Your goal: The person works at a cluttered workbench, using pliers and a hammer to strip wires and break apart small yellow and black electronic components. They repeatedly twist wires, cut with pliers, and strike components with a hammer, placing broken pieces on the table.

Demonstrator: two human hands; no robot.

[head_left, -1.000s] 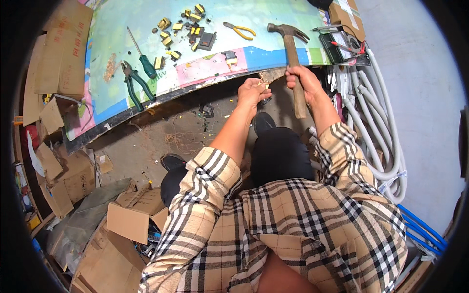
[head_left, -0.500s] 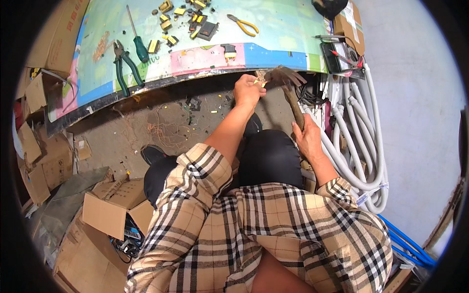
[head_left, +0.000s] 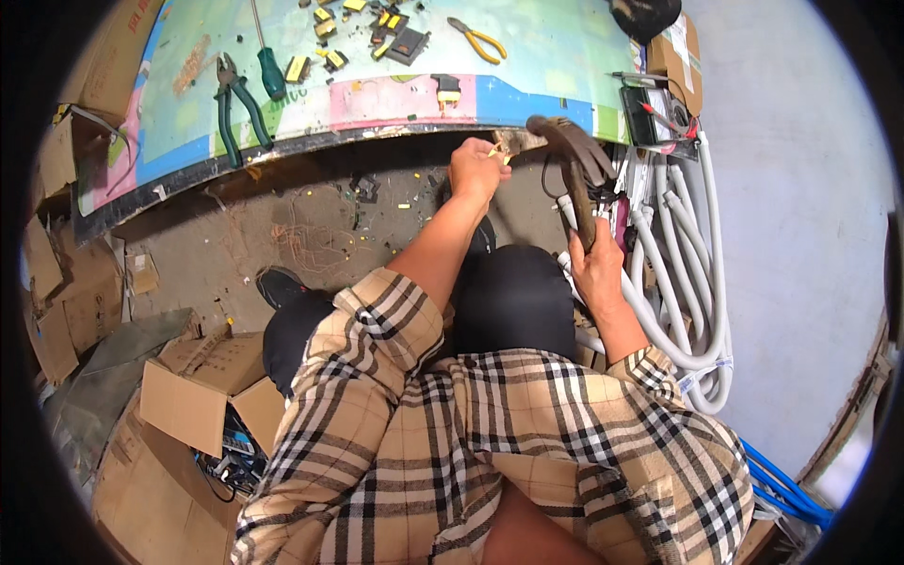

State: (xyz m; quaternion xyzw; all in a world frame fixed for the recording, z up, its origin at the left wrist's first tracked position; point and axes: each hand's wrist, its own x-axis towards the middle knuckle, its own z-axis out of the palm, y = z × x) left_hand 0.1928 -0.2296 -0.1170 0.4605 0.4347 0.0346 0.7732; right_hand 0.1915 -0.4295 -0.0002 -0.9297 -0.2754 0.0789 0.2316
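My right hand (head_left: 599,264) is wrapped round the wooden handle of a claw hammer (head_left: 579,155). The hammer's dark head is raised just beyond the table's front edge, to the right of my left hand (head_left: 477,169). Between the closed fingertips of that hand is a small yellow part (head_left: 496,153), mostly hidden, so its kind does not show. The part is by a light, wood-like block (head_left: 521,141) under the table edge. Whether the two touch I cannot tell.
On the patterned table (head_left: 377,104) are green-handled pliers (head_left: 235,108), a screwdriver (head_left: 271,73), yellow-handled cutters (head_left: 478,40), several black-and-yellow parts (head_left: 407,44) and a meter (head_left: 650,118). Coiled pale hoses (head_left: 692,273) hang at right. Open cardboard boxes (head_left: 188,405) stand at left. Copper wire scraps (head_left: 306,247) litter the floor.
The hammer head has moved right, away from my left hand, and its handle is more upright. My left hand keeps its pinch near the block. The whole view has shifted slightly.
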